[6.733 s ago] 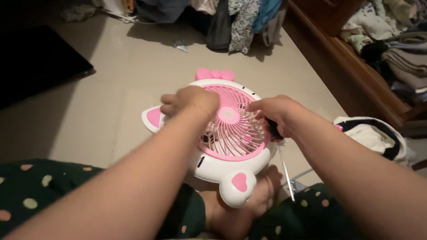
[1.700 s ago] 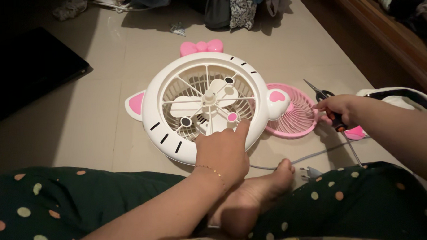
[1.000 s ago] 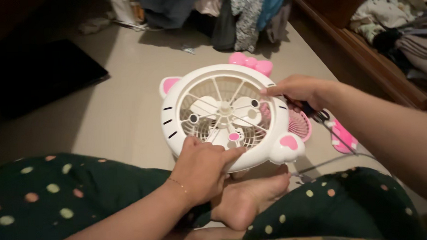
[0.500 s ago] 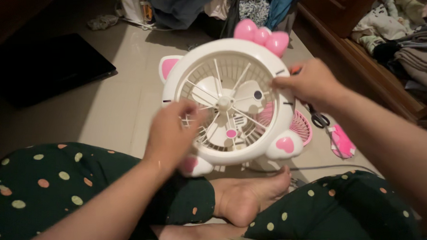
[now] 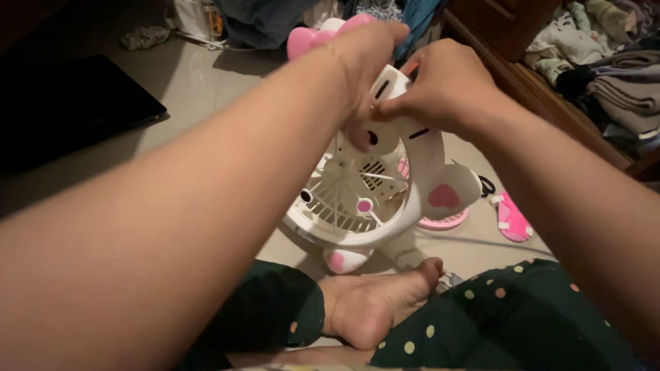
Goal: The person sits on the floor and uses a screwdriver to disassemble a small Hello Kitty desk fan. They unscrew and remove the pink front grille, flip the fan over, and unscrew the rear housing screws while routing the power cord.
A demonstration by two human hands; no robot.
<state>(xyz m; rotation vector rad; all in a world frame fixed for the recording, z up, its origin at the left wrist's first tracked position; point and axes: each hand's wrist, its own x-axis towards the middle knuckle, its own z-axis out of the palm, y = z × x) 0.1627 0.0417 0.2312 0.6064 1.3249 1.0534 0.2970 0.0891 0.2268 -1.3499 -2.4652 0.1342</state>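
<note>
Pale tiled floor [image 5: 195, 88], dim room; a dark flat slab [image 5: 64, 107] lies toward its left edge, and folded clothes [image 5: 627, 95] fill a wooden shelf at the right edge. Person sits cross-legged in dark dotted trousers [image 5: 510, 318], one bare foot [image 5: 371, 308] tucked in front. Raised off the floor over that foot: a white cat-shaped fan body [image 5: 374, 198], tilted on edge, apparently so its rim faces the hands. White ribs and blades show inside; pink ear patch, pink bow at top. Left hand [image 5: 366, 56] curls over the upper rim, fingers closed on it. Right hand [image 5: 443, 83] pinches the same rim beside it, fingers closed tight. Pink grille [image 5: 441, 220] lies on the floor behind the fan; small pink piece [image 5: 512, 219] just right of it.
</note>
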